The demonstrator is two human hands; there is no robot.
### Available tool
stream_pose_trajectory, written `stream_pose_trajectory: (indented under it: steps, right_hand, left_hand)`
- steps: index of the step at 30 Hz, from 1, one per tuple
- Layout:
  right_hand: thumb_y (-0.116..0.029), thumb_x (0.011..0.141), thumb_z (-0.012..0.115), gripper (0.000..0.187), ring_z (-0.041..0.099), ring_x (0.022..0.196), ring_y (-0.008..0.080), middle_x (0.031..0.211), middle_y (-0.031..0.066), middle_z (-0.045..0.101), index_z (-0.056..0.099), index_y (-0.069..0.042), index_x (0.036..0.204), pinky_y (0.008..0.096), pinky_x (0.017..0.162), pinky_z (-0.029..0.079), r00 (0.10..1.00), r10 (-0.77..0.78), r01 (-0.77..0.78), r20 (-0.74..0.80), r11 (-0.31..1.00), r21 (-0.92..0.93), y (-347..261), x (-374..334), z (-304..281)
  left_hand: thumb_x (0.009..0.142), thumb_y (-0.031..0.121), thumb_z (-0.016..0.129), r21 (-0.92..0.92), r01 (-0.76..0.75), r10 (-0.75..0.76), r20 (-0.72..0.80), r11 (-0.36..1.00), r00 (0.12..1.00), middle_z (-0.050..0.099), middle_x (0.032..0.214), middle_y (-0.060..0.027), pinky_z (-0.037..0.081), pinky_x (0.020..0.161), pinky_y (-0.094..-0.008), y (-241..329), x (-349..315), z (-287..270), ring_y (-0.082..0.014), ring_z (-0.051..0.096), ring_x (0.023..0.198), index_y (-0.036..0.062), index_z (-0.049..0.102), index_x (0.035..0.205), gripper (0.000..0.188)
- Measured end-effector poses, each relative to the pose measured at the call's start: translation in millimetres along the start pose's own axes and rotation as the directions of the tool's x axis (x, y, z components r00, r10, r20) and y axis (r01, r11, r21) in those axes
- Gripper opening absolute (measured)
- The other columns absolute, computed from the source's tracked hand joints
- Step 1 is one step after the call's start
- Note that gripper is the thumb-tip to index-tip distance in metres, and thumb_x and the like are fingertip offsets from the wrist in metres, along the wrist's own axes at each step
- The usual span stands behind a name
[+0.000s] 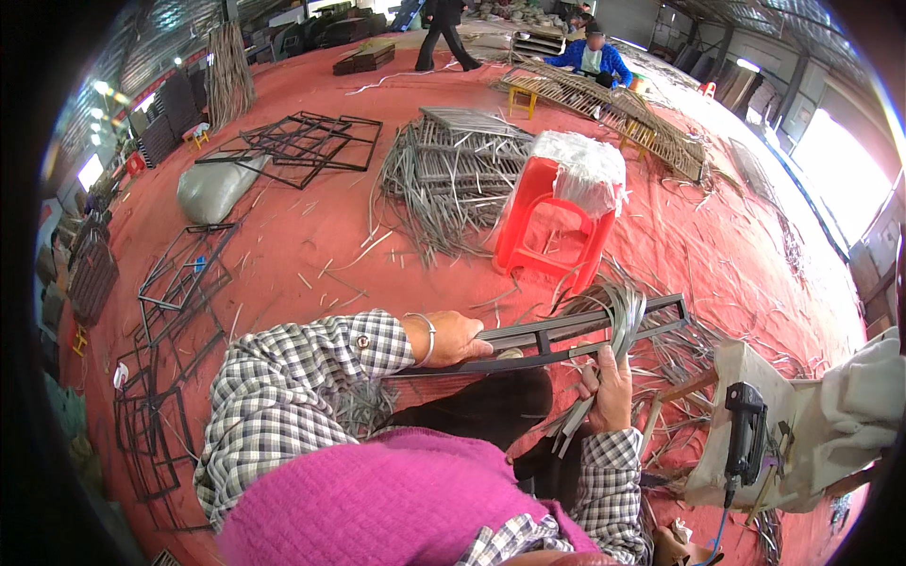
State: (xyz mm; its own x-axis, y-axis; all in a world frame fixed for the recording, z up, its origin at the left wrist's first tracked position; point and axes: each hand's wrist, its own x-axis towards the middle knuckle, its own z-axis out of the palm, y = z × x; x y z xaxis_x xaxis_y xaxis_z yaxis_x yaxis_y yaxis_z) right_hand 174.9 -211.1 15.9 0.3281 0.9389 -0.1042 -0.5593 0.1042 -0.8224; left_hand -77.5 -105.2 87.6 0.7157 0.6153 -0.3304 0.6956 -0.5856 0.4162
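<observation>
My left hand (453,338), closed, grips the left end of a narrow dark metal frame (541,344) held across my lap. At the frame's right part, my right hand (611,389) is closed round a bundle of flat grey strips (627,316). The strips loop over the frame's upper side, and their loose ends hang below my fingers. Part of the left end of the frame is hidden behind my hand and checked sleeve. More loose grey strips (363,406) lie beside my left sleeve.
A red stool (543,203) with a white cover stands ahead, beside a strip-covered stack of panels (462,156). Black metal frames (179,269) lie left. At right, a black handheld tool (746,434) with a blue hose rests on a cloth-covered seat (802,415). Farther off, one person sits, another walks.
</observation>
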Motion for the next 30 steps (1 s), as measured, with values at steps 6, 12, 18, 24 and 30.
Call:
stream_pose_trajectory:
  steps: [6,12,18,24,30]
  right_hand:
    - [-0.019,0.095,0.048,0.010,0.033,0.045,0.0052,0.082,0.0014,0.053,0.046,-0.011,0.101,0.0203,0.038,0.031,1.000,-0.022,0.023,-0.010,0.999,0.024,-5,18,7]
    - [-0.019,0.096,0.046,0.015,0.034,0.045,0.0053,0.093,0.0067,0.059,0.047,-0.008,0.106,0.0203,0.038,0.032,0.999,0.000,0.002,-0.032,0.998,0.059,-7,30,5]
    - [-0.016,0.096,0.044,0.013,0.034,0.047,0.0049,0.095,0.0117,0.061,0.048,-0.005,0.102,0.0193,0.039,0.031,0.998,-0.044,0.046,-0.041,0.998,0.047,-16,22,17]
    - [-0.016,0.095,0.048,0.011,0.034,0.046,0.0045,0.075,0.0025,0.052,0.048,-0.007,0.099,0.0184,0.038,0.030,0.989,-0.072,0.067,-0.125,0.997,-0.043,-23,11,26]
    - [-0.020,0.095,0.048,0.013,0.036,0.046,0.0069,0.066,-0.0003,0.042,0.044,-0.009,0.101,0.0215,0.039,0.034,1.000,-0.007,0.008,0.006,0.993,-0.119,3,9,28]
  left_hand:
    - [0.092,0.045,0.045,-0.032,-0.089,0.088,-0.035,0.996,0.996,0.060,0.083,-0.0261,0.044,0.070,-0.0486,-5,22,-7,-0.0435,0.057,0.080,-0.0006,0.053,0.096,0.046]
    - [0.091,0.045,0.045,0.008,-0.069,0.068,0.046,0.998,0.997,0.060,0.085,-0.0264,0.044,0.070,-0.0504,1,39,-11,-0.0453,0.057,0.080,0.0007,0.050,0.101,0.046]
    - [0.092,0.042,0.044,0.001,-0.043,0.042,0.133,0.999,0.990,0.061,0.081,-0.0253,0.045,0.068,-0.0490,2,39,-28,-0.0441,0.058,0.078,-0.0001,0.050,0.100,0.043]
    - [0.093,0.044,0.043,-0.172,-0.202,0.233,0.184,0.964,0.955,0.060,0.079,-0.0242,0.045,0.068,-0.0459,-8,55,-36,-0.0414,0.058,0.076,-0.0010,0.054,0.093,0.046]
    - [0.089,0.058,0.036,0.089,-0.166,0.152,0.140,0.982,0.978,0.061,0.080,-0.0226,0.046,0.069,-0.0475,-7,48,-34,-0.0410,0.058,0.078,0.0038,0.056,0.100,0.059]
